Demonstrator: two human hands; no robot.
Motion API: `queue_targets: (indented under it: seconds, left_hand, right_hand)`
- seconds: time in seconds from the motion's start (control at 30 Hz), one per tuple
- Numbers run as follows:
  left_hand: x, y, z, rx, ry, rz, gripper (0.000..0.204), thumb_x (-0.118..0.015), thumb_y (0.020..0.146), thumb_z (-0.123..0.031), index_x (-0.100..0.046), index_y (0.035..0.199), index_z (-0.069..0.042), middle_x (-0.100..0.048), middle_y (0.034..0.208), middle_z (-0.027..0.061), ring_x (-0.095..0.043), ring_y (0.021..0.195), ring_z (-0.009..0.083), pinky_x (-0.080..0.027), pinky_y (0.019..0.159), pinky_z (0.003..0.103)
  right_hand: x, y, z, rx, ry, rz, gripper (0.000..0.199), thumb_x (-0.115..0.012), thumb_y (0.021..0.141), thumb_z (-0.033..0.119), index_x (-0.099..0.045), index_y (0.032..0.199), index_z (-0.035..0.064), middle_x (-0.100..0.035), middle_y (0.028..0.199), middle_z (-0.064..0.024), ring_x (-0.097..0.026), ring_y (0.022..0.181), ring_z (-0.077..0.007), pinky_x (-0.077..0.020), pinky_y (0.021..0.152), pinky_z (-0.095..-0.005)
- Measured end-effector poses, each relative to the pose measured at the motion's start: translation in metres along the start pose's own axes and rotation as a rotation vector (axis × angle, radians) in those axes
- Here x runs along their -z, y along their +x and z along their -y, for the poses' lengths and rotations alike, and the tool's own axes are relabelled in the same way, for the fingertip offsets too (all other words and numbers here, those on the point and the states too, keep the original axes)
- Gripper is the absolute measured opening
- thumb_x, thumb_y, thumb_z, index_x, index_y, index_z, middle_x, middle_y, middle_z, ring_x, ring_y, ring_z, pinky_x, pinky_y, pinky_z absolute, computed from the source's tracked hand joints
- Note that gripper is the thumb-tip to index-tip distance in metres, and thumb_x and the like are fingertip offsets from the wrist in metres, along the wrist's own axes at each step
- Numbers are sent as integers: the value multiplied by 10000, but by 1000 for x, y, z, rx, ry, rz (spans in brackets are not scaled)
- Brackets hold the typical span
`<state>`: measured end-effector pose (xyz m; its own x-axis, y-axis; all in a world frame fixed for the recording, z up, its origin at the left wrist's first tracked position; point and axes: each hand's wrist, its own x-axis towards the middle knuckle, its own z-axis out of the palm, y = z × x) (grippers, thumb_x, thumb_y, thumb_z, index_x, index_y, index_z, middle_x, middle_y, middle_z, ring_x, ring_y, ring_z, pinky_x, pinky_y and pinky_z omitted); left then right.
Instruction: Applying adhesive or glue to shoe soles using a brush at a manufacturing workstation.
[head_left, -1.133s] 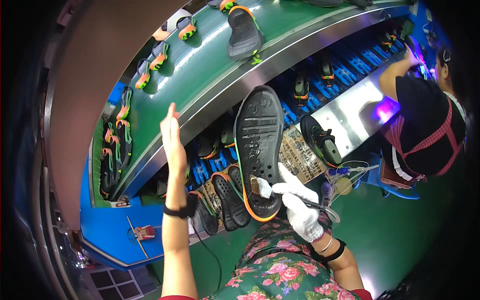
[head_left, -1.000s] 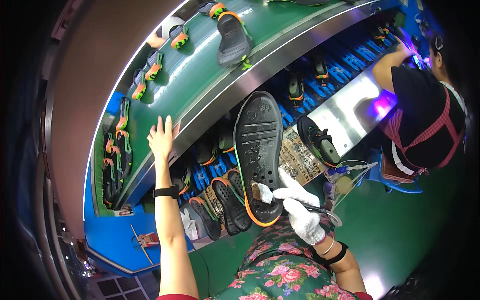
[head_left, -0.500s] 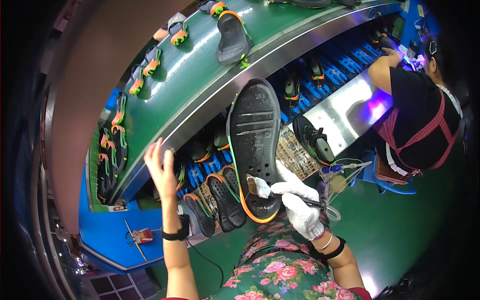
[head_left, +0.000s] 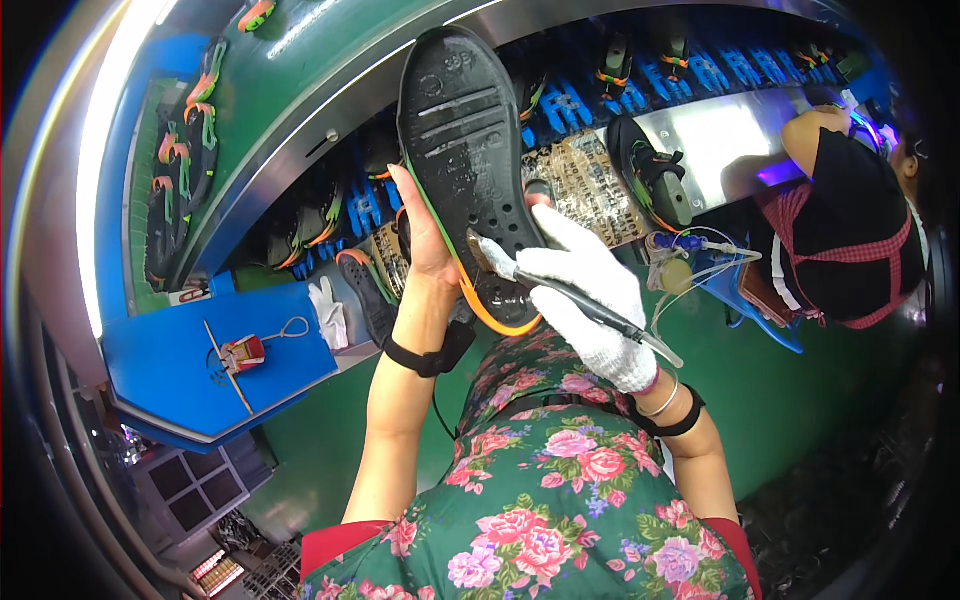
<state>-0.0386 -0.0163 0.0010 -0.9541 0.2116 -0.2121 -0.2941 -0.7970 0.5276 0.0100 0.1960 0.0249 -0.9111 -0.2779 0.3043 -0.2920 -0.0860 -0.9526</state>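
Our left hand (head_left: pixel 425 235) gripped the black sole (head_left: pixel 468 150) by its edge, holding it upright before us. Our gloved right hand (head_left: pixel 590 295) closed around a brush (head_left: pixel 560 290), its tip touching the sole's lower part. Beyond ran the green conveyor (head_left: pixel 330 70).

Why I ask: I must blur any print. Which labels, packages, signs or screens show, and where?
Sheet: on the bench behind the sole, rectangular, black with tan print.
Sole: in the left hand, right hand's brush on it; black, orange edge, moulded marks near top.
Box: on the blue shelf, left; small, red and white.
No screens or signs show.
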Motion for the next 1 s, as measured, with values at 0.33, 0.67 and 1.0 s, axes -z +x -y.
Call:
queue_targets:
  seconds: [0.33,0.67,1.0]
  left_hand:
    - [5,-7,-24,20,108,213,1286,-306,730,-1000,-432,1511,15,-673,1227,250,-725,1029,359,-636,855,492]
    - [15,2,-33,35,211,338,1277,-342,739,-984,-442,1495,40,-671,1239,256,-732,1037,336,-633,884,462]
    - [20,-2,-37,237,221,257,1103,-380,838,-887,-480,1468,13,-697,1192,243,-752,992,359,-651,839,480]
  right_hand:
    - [6,7,20,287,-308,223,294,-834,781,27,-768,1062,84,-768,1011,-95,-727,848,-263,-574,754,-361]
    - [12,16,20,-30,39,277,235,-840,786,31,-793,1015,55,-785,974,-94,-755,865,-223,-597,804,-340]
    - [9,30,18,303,-170,405,252,-847,772,52,-794,1015,93,-780,986,-89,-731,806,-262,-575,724,-360]
